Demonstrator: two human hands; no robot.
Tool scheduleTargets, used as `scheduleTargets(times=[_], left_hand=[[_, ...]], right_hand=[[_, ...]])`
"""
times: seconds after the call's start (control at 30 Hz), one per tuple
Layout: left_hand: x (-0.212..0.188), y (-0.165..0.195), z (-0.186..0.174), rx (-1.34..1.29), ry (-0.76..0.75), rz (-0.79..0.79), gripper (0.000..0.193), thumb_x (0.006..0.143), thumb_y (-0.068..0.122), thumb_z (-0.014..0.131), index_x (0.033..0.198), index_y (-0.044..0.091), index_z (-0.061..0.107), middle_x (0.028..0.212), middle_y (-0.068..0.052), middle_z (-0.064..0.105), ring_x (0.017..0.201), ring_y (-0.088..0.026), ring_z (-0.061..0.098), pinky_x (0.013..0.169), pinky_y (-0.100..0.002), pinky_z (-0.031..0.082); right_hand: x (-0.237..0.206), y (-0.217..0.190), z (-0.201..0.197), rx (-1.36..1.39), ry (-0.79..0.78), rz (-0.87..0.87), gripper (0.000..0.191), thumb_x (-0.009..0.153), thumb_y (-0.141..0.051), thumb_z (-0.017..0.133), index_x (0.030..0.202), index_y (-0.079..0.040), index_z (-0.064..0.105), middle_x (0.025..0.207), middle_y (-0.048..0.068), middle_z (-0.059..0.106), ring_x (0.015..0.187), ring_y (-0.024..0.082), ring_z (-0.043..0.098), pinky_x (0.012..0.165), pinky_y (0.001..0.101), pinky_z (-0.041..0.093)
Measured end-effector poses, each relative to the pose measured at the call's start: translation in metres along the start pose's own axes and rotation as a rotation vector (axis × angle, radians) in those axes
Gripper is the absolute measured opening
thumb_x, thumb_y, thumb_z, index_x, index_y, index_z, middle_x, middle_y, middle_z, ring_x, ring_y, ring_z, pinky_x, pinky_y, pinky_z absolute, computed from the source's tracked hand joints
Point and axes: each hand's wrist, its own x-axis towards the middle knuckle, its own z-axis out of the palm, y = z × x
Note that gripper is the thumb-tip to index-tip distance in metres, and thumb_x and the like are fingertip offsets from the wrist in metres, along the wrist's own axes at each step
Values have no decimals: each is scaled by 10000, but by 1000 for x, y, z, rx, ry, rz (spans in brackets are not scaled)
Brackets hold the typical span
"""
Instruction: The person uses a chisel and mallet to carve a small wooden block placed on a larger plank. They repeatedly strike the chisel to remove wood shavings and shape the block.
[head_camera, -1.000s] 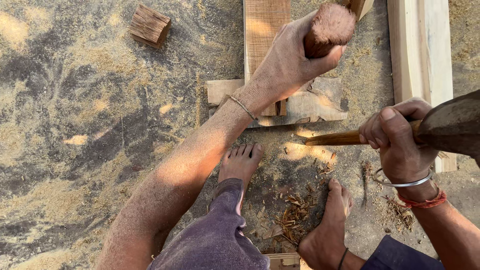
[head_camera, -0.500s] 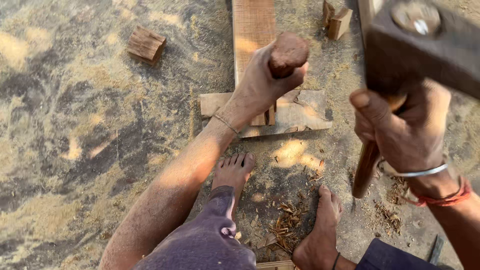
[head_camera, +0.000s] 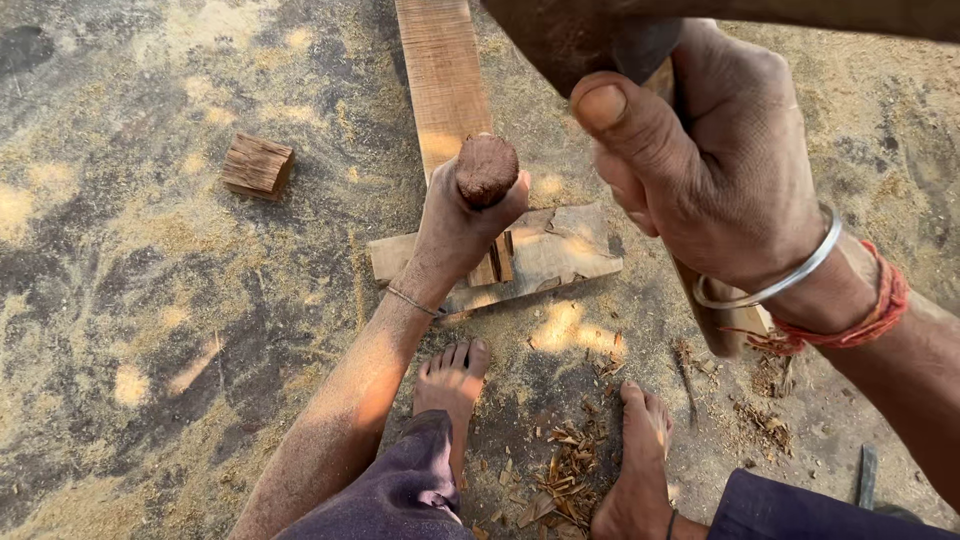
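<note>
Head view, 1 frame.

1. Your left hand (head_camera: 455, 225), centre of the frame: fingers wrapped tight around a chisel handle (head_camera: 487, 168), whose rounded, battered brown top stands above your fist. The handle is upright; its lower end is hidden behind your hand.
2. Your right hand (head_camera: 700, 165), upper right, close to the camera: fist closed around the wooden handle of a mallet (head_camera: 590, 35). The dark head of the mallet fills the top edge of the frame, raised above and to the right of the chisel handle, well apart from it. A metal bangle and a red thread sit at your wrist.
3. Flat board (head_camera: 560, 250), centre: lies on the ground just under your left hand, with a notch cut beside your fingers.
4. Long plank (head_camera: 440, 70), upper centre: runs from the top edge down to the flat board.
5. Small wood block (head_camera: 257, 166), upper left: lies alone on the sawdust-strewn ground (head_camera: 150, 320).
6. Your 2 bare feet, lower centre: wood chips (head_camera: 560, 470) are scattered between them.
</note>
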Motion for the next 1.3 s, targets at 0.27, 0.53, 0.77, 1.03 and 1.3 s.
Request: scheduleTargets(times=[0.27, 0.53, 0.77, 1.03, 1.3], left_hand=[[-3, 0, -5, -63, 38, -71, 215, 874, 284, 743, 896, 92, 650, 736, 50, 695, 620, -44, 680, 594, -252, 606], [-2, -3, -1, 11, 2, -82, 242, 953, 249, 716, 806, 72, 640, 702, 4, 635, 631, -84, 611, 585, -275, 538], [-1, -9, -1, -106, 31, -119, 130, 881, 181, 738, 934, 87, 666, 784, 19, 695, 676, -62, 672, 629, -261, 600], [-5, -17, 3, -34, 41, -68, 172, 904, 175, 759, 877, 42, 653, 738, 26, 659, 657, -78, 646, 605, -267, 557], [-12, -25, 1, -91, 84, -114, 193, 944, 189, 759, 883, 38, 655, 752, -5, 672, 669, -91, 662, 618, -260, 565]], right_hand=[[15, 17, 18, -332, -209, -151, 467, 994, -403, 641, 1261, -21, 678, 622, 41, 637, 505, 152, 631, 473, 351, 503], [12, 1, 14, 112, 69, -364, 404, 1035, -372, 627, 1000, 30, 638, 697, 56, 604, 541, 165, 612, 483, 322, 485], [19, -11, 14, -362, -215, -46, 375, 1017, -422, 601, 975, -54, 656, 641, 65, 640, 463, 175, 614, 414, 360, 524], [20, 0, 9, -305, 154, -323, 409, 1066, -288, 622, 727, -61, 598, 552, 56, 576, 467, 145, 547, 375, 335, 377], [12, 10, 4, -123, -123, 12, 421, 997, -490, 571, 830, -106, 616, 520, 5, 502, 387, 98, 479, 336, 282, 405]])
